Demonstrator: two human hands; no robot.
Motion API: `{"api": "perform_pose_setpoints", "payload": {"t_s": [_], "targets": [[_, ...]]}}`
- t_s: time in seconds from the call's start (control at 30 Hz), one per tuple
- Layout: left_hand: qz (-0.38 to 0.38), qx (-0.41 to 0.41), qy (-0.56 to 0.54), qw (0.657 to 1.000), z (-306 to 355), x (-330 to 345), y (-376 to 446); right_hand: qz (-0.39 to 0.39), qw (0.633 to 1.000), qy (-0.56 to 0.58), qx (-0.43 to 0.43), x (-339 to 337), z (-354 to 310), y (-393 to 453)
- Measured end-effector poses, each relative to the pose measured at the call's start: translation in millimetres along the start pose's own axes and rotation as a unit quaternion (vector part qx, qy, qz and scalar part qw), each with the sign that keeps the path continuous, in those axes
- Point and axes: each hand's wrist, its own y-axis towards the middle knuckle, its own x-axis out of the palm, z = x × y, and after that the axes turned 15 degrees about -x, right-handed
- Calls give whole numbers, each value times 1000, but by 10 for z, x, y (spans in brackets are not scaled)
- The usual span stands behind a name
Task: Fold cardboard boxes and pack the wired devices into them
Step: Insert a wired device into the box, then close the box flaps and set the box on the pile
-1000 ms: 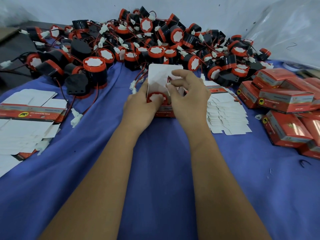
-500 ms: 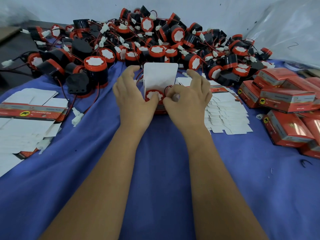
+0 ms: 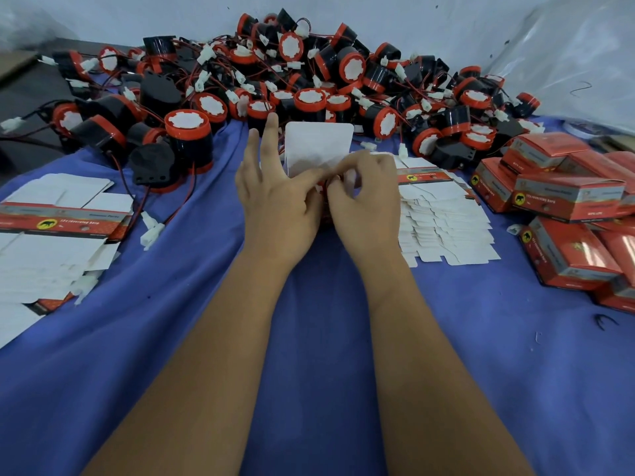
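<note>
A small red cardboard box stands on the blue cloth in the middle, its white top flap raised. My left hand holds the box's left side, thumb across the opening and fingers stretched upward. My right hand pinches a white side flap at the box's right. The device inside is almost wholly hidden by my hands. Behind lies a big heap of black-and-red wired devices with white connectors.
Flat unfolded box blanks lie at the left, and another stack of blanks at the right of my hands. Closed red boxes are piled at the far right. Blue cloth covers the table near me.
The device's red-rimmed face, visible in the box before, is now covered. My left thumb moved across the opening and its fingers straightened. My right hand has closed in on the side flap.
</note>
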Motion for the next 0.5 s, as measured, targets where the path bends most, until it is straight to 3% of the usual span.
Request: {"api": "perform_pose_setpoints", "payload": {"t_s": [0.13,0.23,0.3,0.37,0.43,0.47,0.5], "targets": [[-15,-10,-35,999,-10,0,11,101,982,143,68,-48,-45,18],[-51,7,-107,993,-9,-5,22,73,983,152,77,-52,-33,25],[-56,-26,-178,982,0,-18,12,39,987,136,74,-20,-8,21],[-55,-94,-324,940,12,-50,13,9,990,117,76,5,20,21],[-56,-191,-470,860,-33,-63,60,-12,993,95,73,12,49,26],[-66,-240,-506,826,-71,-62,99,-20,994,80,66,11,56,27],[-82,-276,-506,813,-109,-53,141,-27,996,66,58,10,60,27]]}}
